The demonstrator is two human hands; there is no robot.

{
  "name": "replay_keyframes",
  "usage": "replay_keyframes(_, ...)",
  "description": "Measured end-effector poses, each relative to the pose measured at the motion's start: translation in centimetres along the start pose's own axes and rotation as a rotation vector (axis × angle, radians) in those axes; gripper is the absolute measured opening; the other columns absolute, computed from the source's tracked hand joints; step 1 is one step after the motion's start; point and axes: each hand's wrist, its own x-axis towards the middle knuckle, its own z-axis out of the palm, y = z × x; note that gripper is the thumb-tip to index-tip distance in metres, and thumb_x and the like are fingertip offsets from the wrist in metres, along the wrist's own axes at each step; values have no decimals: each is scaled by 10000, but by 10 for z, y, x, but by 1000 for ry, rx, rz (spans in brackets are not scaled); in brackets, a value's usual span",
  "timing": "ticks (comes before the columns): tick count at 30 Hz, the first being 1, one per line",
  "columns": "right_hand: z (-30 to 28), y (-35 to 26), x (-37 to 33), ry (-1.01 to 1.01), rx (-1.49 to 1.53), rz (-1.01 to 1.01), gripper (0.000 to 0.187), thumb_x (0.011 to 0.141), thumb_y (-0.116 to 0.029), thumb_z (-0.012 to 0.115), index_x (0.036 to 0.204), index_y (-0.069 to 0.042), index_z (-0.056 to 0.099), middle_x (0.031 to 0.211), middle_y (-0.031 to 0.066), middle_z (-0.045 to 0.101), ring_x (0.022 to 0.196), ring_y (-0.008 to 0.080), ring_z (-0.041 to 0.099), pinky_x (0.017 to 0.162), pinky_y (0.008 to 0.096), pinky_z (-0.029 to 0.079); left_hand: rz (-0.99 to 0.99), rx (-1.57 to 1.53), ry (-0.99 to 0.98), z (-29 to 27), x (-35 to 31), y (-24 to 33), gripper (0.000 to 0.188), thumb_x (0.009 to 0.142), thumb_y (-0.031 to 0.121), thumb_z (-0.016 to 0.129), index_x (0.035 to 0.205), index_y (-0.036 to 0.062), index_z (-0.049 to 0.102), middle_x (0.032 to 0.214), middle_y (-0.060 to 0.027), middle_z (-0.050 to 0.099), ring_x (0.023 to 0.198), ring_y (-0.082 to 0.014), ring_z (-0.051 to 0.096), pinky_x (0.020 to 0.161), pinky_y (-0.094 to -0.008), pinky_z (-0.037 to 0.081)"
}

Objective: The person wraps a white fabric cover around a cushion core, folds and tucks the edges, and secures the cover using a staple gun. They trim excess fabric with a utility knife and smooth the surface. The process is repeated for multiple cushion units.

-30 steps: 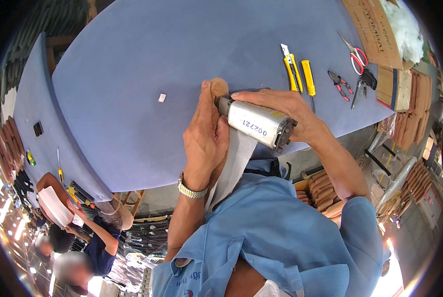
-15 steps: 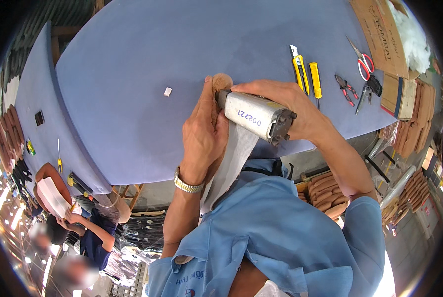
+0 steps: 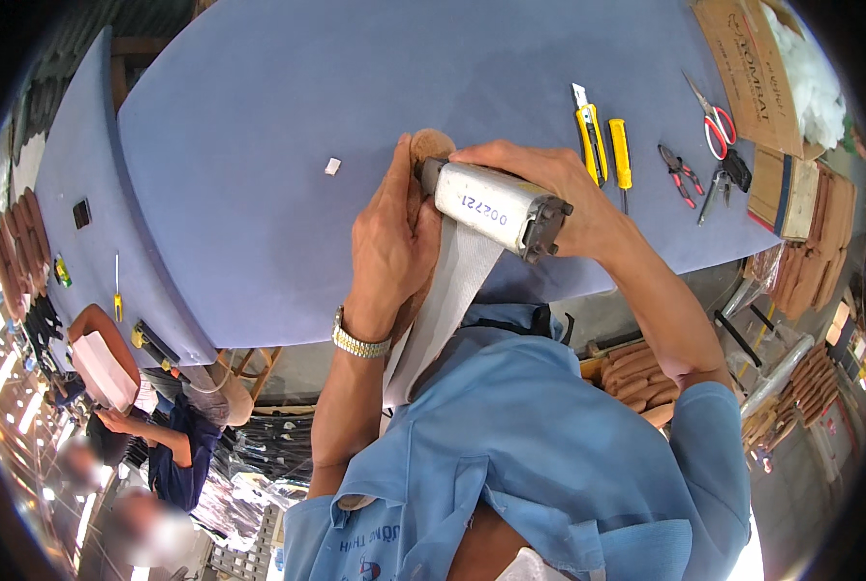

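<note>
silver boxy tool (image 3: 481,204): held aslant, dark nose (image 3: 432,173) aimed at brown piece (image 3: 432,144) | brown piece: rounded far end exposed | pale strip (image 3: 455,271): stretched alongside

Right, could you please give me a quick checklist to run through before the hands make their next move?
1. Left hand holding the brown piece: ok.
2. Right hand gripping the metal tool: ok.
3. Tool nose touching the brown piece: cannot tell; it is right there, but the contact is hidden.
4. Left thumb well clear of the tool nose: not ok, it is close by.
5. Yellow cutter with blade retracted: not ok, the blade is out.
6. Scissors away from both hands: ok.
</note>
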Motion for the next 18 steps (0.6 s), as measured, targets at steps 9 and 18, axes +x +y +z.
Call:
replay_keyframes(9,6,7,-16,110,-98,-157,702,658,-70,836,1334,-88,646,1203,147,713,1095,365,674,929,403,546,5,48,3,5,-2,2,686,892,58,654,1531,-30,420,1102,-279,709,936,-418,724,786,-459,579)
replay_keyframes(18,4,-2,-111,374,-161,128,688,714,-85,831,1368,-80,618,1201,173,703,1103,403,664,946,445,531,-101,114,-16,10,-7,20,703,920,172,707,1523,-38,414,1035,-310,714,947,-454,712,828,-478,570)
